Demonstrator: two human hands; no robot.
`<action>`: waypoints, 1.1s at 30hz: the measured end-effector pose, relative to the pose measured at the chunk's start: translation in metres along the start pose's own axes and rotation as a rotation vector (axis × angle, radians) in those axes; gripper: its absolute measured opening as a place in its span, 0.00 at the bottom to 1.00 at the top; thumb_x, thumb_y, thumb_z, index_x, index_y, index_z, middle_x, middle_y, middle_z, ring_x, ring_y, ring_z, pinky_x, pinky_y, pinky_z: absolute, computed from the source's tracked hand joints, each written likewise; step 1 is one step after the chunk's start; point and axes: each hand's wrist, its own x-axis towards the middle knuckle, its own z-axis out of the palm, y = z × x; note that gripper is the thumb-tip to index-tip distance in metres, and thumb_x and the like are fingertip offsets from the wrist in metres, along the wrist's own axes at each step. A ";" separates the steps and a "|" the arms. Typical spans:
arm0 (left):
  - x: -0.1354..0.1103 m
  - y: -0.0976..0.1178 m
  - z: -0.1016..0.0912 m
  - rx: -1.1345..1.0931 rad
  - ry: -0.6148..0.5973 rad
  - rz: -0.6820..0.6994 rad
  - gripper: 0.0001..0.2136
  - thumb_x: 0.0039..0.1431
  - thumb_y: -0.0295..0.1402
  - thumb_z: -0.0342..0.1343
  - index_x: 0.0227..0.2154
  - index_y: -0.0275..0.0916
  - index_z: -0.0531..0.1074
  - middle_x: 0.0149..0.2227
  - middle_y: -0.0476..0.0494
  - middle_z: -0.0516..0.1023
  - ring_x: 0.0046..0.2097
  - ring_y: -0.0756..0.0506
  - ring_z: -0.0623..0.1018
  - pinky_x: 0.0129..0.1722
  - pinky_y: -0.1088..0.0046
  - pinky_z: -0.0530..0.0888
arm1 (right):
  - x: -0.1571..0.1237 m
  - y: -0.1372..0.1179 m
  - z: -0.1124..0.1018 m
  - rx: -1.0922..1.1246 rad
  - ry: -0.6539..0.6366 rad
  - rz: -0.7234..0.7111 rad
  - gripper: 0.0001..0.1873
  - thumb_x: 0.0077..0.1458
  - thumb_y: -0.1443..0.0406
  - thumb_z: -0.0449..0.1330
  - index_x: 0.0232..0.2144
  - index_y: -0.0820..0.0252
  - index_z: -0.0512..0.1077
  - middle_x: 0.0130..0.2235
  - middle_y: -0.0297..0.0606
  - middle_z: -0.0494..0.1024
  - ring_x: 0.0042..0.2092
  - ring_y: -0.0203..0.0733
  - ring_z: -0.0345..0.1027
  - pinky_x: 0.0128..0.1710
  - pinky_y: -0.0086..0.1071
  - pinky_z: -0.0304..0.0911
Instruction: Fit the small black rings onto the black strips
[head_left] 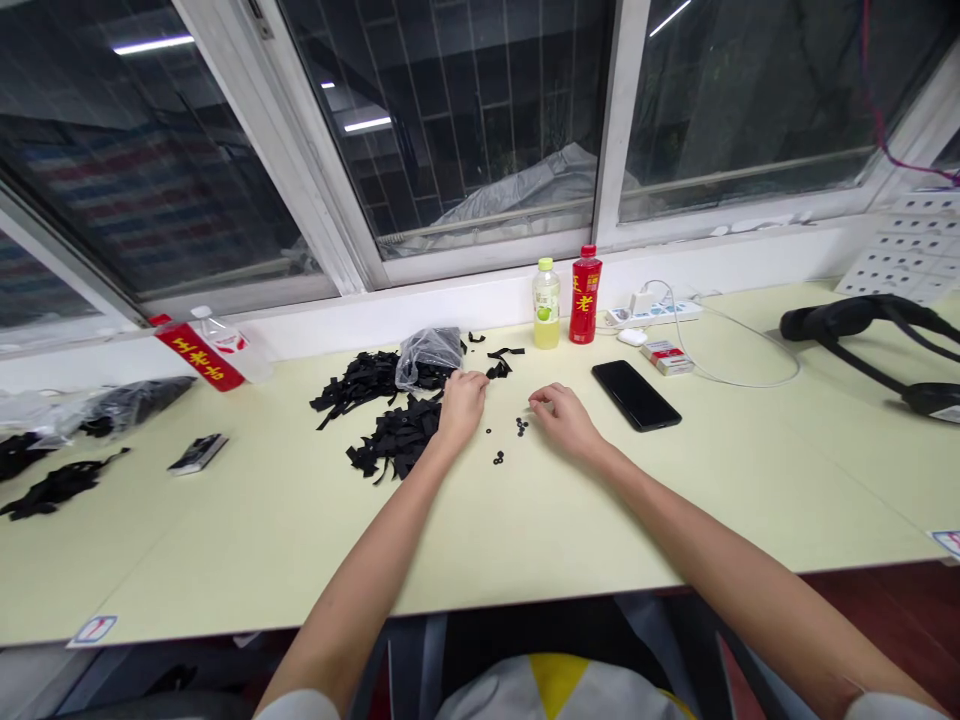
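My left hand rests at the right edge of the black fabric strips, its fingers curled and pressed together. Whatever they hold, if anything, is hidden. A few loose black strips lie just beyond its fingertips. My right hand is low over the table, thumb and fingers closed in a pinch on something too small to make out. Small black rings lie by its fingertips, and a few more rings sit nearer to me. Behind the left hand, a clear plastic bag lies on another heap of strips.
A black phone and a small box are right of my hands. A yellow-green drink bottle and a red bottle stand by the window, near a power strip. A black headset-like frame lies far right.
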 end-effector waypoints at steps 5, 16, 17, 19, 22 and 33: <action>-0.037 -0.001 -0.014 -0.074 -0.010 0.271 0.12 0.86 0.24 0.65 0.52 0.44 0.93 0.52 0.39 0.96 0.55 0.37 0.86 0.61 0.61 0.84 | -0.004 -0.007 0.006 0.313 -0.106 0.100 0.22 0.77 0.41 0.68 0.48 0.52 0.84 0.42 0.44 0.91 0.48 0.57 0.85 0.54 0.48 0.79; -0.057 0.010 -0.020 -0.045 0.103 0.481 0.14 0.89 0.25 0.63 0.53 0.49 0.93 0.54 0.40 0.97 0.56 0.37 0.87 0.64 0.60 0.84 | -0.012 -0.024 -0.012 0.075 -0.175 -0.110 0.18 0.78 0.43 0.74 0.49 0.45 0.94 0.75 0.51 0.82 0.84 0.73 0.65 0.87 0.68 0.62; -0.057 0.011 -0.020 -0.063 0.123 0.457 0.13 0.90 0.28 0.63 0.52 0.49 0.93 0.53 0.40 0.97 0.55 0.37 0.87 0.64 0.60 0.84 | -0.013 -0.026 -0.012 0.065 -0.199 -0.117 0.16 0.78 0.44 0.76 0.47 0.45 0.94 0.75 0.50 0.82 0.85 0.74 0.65 0.88 0.70 0.60; -0.058 0.013 -0.021 -0.086 0.157 0.418 0.13 0.91 0.32 0.63 0.49 0.49 0.92 0.52 0.39 0.96 0.55 0.36 0.87 0.63 0.58 0.85 | -0.014 -0.029 -0.011 0.078 -0.224 -0.118 0.15 0.76 0.46 0.78 0.42 0.46 0.91 0.73 0.49 0.84 0.84 0.74 0.66 0.88 0.70 0.60; -0.058 0.014 -0.022 -0.095 0.189 0.390 0.16 0.93 0.36 0.60 0.47 0.47 0.91 0.52 0.37 0.96 0.56 0.36 0.87 0.63 0.56 0.87 | -0.015 -0.033 -0.009 0.161 -0.225 -0.089 0.22 0.72 0.42 0.80 0.37 0.49 0.86 0.68 0.49 0.87 0.78 0.69 0.74 0.82 0.64 0.68; -0.062 0.025 -0.019 -0.174 0.222 0.363 0.16 0.93 0.36 0.62 0.41 0.46 0.85 0.52 0.38 0.94 0.56 0.38 0.86 0.64 0.57 0.84 | -0.020 -0.046 -0.008 0.555 -0.323 0.072 0.36 0.51 0.31 0.87 0.34 0.49 0.79 0.41 0.42 0.92 0.48 0.55 0.83 0.56 0.48 0.79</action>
